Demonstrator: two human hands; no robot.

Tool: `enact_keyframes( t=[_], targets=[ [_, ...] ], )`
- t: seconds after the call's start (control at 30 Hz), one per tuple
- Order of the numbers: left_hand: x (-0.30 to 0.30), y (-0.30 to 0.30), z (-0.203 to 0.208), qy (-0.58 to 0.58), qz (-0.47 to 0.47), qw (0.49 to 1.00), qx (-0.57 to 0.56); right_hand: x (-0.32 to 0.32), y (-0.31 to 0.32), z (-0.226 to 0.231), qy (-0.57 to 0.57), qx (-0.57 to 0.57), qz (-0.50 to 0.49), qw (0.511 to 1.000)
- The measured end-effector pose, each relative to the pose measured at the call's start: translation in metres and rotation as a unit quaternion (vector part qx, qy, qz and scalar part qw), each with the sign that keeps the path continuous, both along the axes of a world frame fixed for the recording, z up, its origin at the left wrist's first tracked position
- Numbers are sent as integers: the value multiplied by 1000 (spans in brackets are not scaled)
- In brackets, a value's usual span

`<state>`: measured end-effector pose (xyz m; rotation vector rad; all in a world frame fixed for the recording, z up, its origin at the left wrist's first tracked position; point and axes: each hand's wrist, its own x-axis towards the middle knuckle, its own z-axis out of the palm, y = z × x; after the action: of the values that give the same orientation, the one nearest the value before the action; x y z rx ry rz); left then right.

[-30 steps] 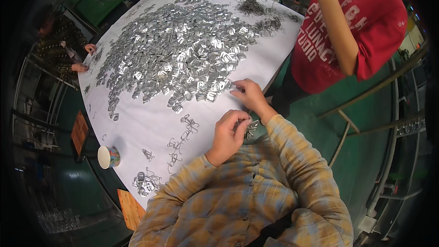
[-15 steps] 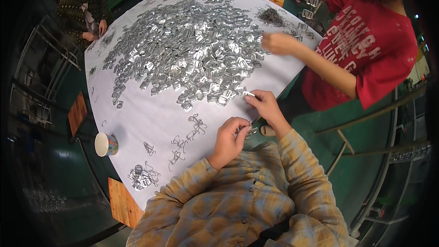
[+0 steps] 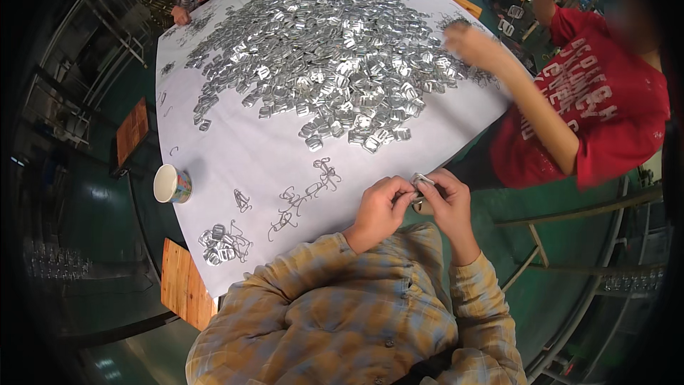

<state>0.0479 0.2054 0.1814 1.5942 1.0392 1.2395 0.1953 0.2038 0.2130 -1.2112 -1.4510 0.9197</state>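
You are pinching one small metal buckle (image 3: 422, 182) between left hand (image 3: 377, 208) and right hand (image 3: 447, 202) at the white table's (image 3: 242, 164) near edge, apparently fitting it; next, steady alignment.

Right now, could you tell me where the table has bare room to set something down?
The widest free patch on the white table lies between the big pile of metal clips and the paper cup. Nearer both hands it is tighter: bent wire pieces and a small clip cluster lie there. The far half is crowded.
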Motion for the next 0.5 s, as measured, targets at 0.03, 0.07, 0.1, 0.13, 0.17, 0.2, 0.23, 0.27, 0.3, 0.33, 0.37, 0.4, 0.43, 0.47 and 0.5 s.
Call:
enact_keyframes(
  t=[0.03,0.07,0.1,0.13,0.17,0.2,0.23,0.27,0.3,0.33,0.37,0.4,0.43,0.47,0.5],
  targets=[
    [-2,0,0,1,5,1000,0,-1,-1,-2,-7,8,-4,1000],
    [-3,0,0,3,-5,1000,-10,-2,-2,-2,-6,7,-2,1000],
    [-4,0,1,6,-16,1000,-20,-2,-3,-1,-8,16,-8,1000],
    [-7,2,4,7,-15,1000,-21,-3,-4,1,-10,24,-16,1000],
    [-14,6,9,15,-36,999,-31,-2,-6,1,-8,24,-14,1000],
    [-23,10,13,24,-57,997,-42,-1,-7,1,-7,19,-17,1000],
    [-34,16,11,26,-55,997,-43,1,-8,1,-6,14,-20,1000],
    [-50,24,6,65,-16,998,-20,2,-9,2,-4,14,-17,1000],
    [-67,30,2,103,24,994,4,2,-9,4,7,8,-17,1000],
    [-83,38,1,168,55,984,9,5,-10,3,18,0,-24,1000],
    [-98,42,0,233,86,969,16,8,-9,-2,33,4,-22,999],
    [-108,43,-4,236,85,968,16,10,-9,-2,36,3,-24,999],
    [-117,43,-8,313,94,945,0,11,-9,-2,50,-1,-20,999],
    [-121,43,-11,387,103,916,-15,11,-8,-3,62,-6,-16,998],
    [-121,40,-11,397,90,912,-50,11,-8,-2,64,-6,-18,998]
  ],
)
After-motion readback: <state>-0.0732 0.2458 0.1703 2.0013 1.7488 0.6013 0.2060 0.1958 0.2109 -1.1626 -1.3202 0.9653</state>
